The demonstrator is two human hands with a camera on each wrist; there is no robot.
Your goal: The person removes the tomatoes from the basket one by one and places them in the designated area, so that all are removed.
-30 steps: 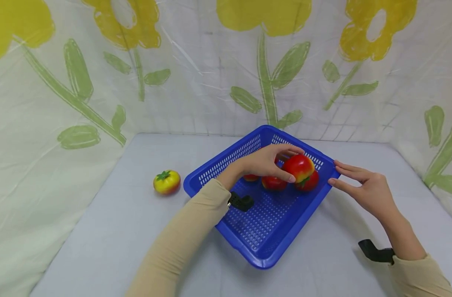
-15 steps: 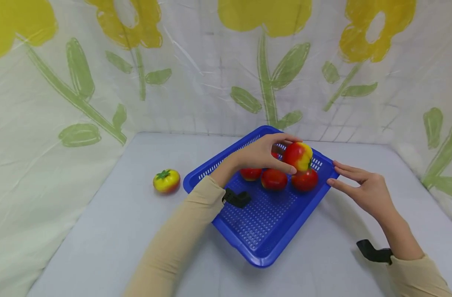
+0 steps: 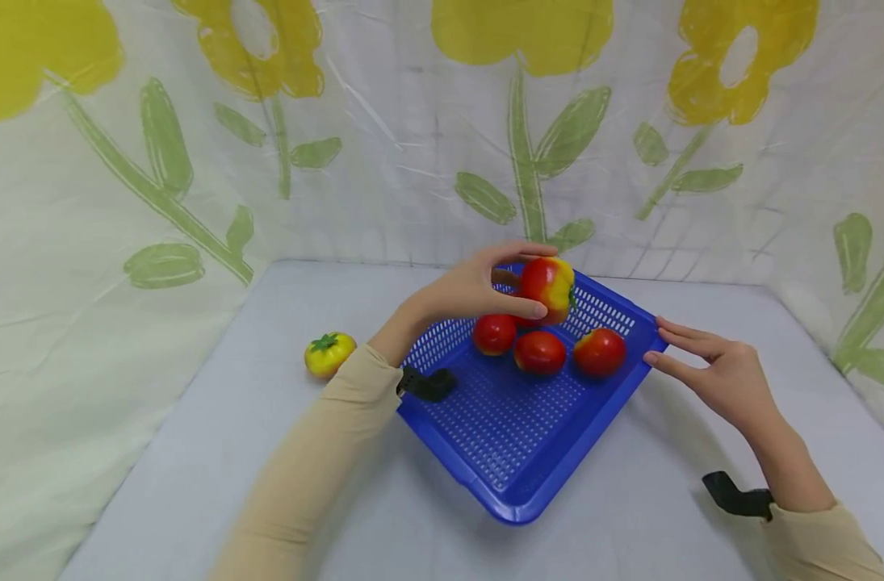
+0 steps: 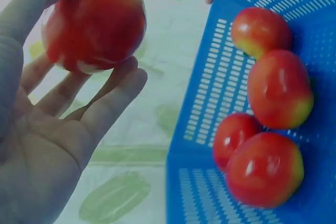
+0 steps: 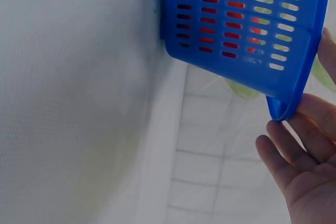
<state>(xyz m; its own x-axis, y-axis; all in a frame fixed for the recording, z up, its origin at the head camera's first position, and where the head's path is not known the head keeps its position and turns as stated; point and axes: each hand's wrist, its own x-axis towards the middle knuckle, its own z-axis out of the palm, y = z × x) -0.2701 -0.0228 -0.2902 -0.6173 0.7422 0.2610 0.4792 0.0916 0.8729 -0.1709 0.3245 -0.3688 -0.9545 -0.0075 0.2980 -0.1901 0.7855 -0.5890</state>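
Note:
My left hand (image 3: pixel 463 286) grips a glossy red-and-yellow toy tomato (image 3: pixel 546 289) with thumb and fingers, raised over the far part of a blue plastic basket (image 3: pixel 510 440). In the left wrist view the held tomato (image 4: pixel 97 22) is apart from the basket wall. Several red tomatoes rest in the basket, among them a right one (image 3: pixel 600 353), a middle one (image 3: pixel 540 353) and a left one (image 3: pixel 495 335). My right hand (image 3: pixel 725 375) pinches the basket's right corner rim between thumb and fingers; the right wrist view shows fingertips (image 5: pixel 275 127) at that corner.
A yellow tomato (image 3: pixel 329 355) with a green calyx sits on the white table (image 3: pixel 267 452), left of the basket and close to my left forearm. Behind the table hangs a white curtain (image 3: pixel 383 186) with painted yellow flowers. Dark devices are strapped to both wrists.
My left hand has lifted the tomato off the right side of the basket and carried it left and away from me. The right hand stays at the corner.

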